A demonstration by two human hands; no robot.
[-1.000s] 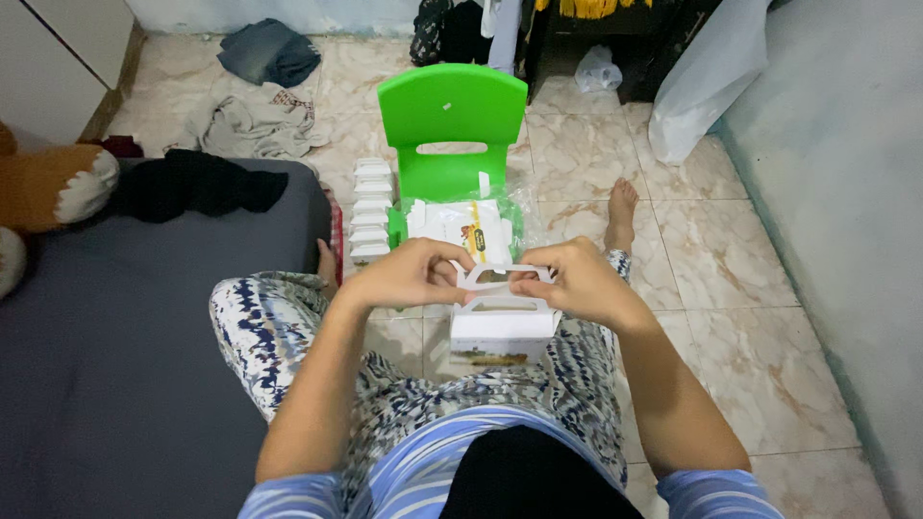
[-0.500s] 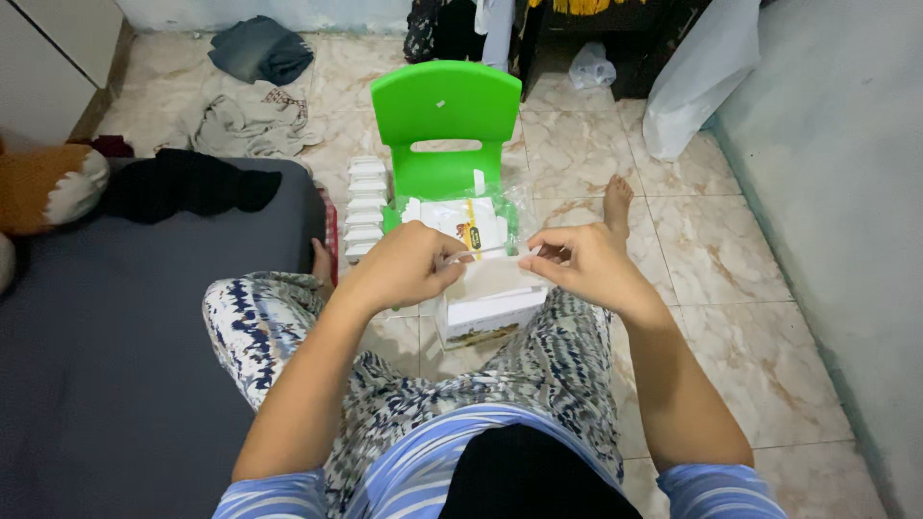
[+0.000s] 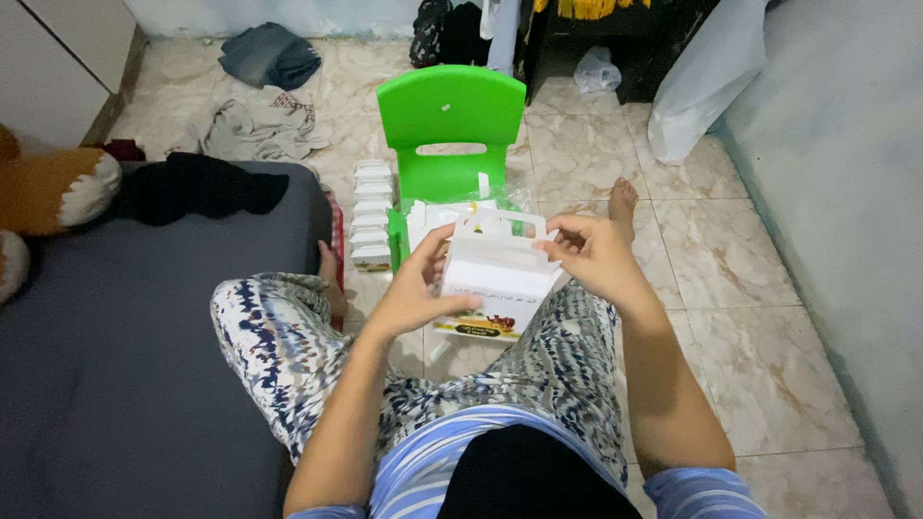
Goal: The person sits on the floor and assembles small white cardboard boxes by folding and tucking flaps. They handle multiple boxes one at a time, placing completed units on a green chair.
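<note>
White carton box with cut-out handle held above lap, just in front of green chair. Left hand gripping box's left side, thumb across lower face; fingers behind hidden. Right hand pinching upper right edge. Yellow-dark label strip along box bottom, print unreadable. Flat cartons in clear wrap on chair seat, partly hidden behind box. Row of white folded boxes left of chair.

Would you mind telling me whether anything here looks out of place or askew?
Yes. Clothes lie crumpled on the floor beyond the bed. The white box, held between left hand and right hand, is tilted, but looks undamaged.
</note>
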